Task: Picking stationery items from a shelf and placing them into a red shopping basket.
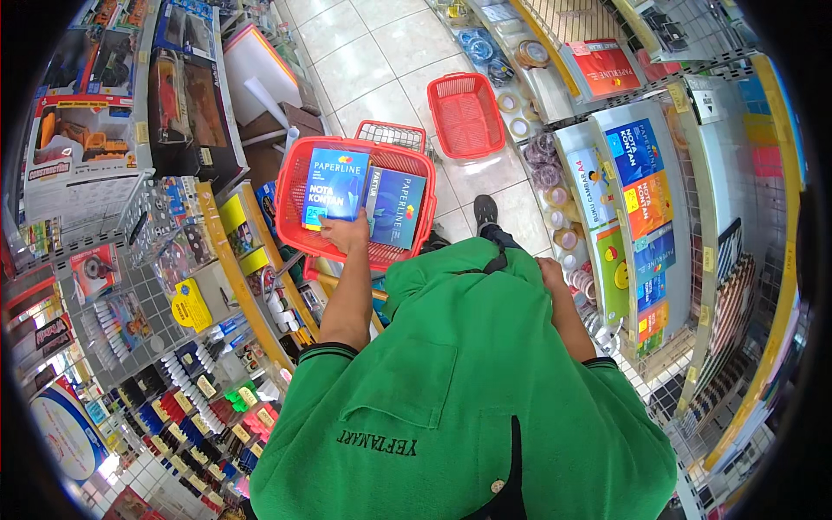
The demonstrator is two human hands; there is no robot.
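Note:
My left hand grips the lower edge of a blue Paperline receipt pad, held over the left part of a red plastic shopping basket. Beside it in the basket lies a darker blue Paperline pad, turned sideways. My right hand hangs low beside my green shirt, near the right-hand shelf; its fingers are partly hidden, and I cannot tell whether they are closed.
A second red basket stands on the tiled floor ahead, near the right shelf with tape rolls and more Paperline pads. On the left are racks of pens and boxed toys. A metal wire basket sits behind the nearer red basket.

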